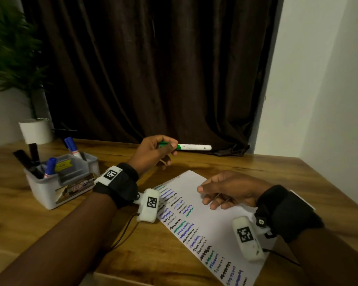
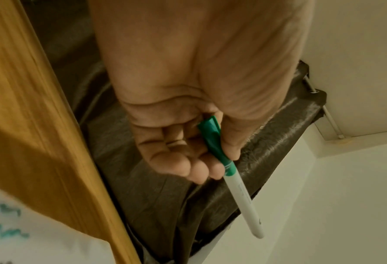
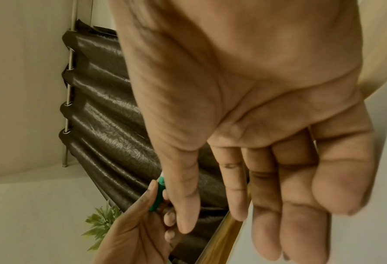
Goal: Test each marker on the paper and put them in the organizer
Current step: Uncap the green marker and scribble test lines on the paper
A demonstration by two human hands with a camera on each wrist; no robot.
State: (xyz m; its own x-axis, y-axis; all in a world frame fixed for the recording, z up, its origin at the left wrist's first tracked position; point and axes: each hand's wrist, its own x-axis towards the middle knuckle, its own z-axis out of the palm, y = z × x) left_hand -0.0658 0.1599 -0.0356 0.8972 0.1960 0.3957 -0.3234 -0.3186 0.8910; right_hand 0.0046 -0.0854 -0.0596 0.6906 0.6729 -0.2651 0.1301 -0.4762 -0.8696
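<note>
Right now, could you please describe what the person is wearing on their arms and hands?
Both forearms are bare, with no sleeves or gloves. Each wrist carries a black strap: left strap, right strap. A white rounded camera module with a black square code hangs from each: left module, right module. A thin black cable trails from the left one.

The wooden table (image 1: 246,168) carried three items. A white paper (image 1: 213,230), marked with rows of black, blue and green test squiggles, lay flat directly below the empty right hand (image 1: 229,189) and below-right of the left hand (image 1: 153,151), which gripped above the table. A grey organizer (image 1: 50,188) holding capped markers stood left of that grip. A white plant pot (image 1: 36,131) stood behind the organizer, at the table's far left edge.
</note>
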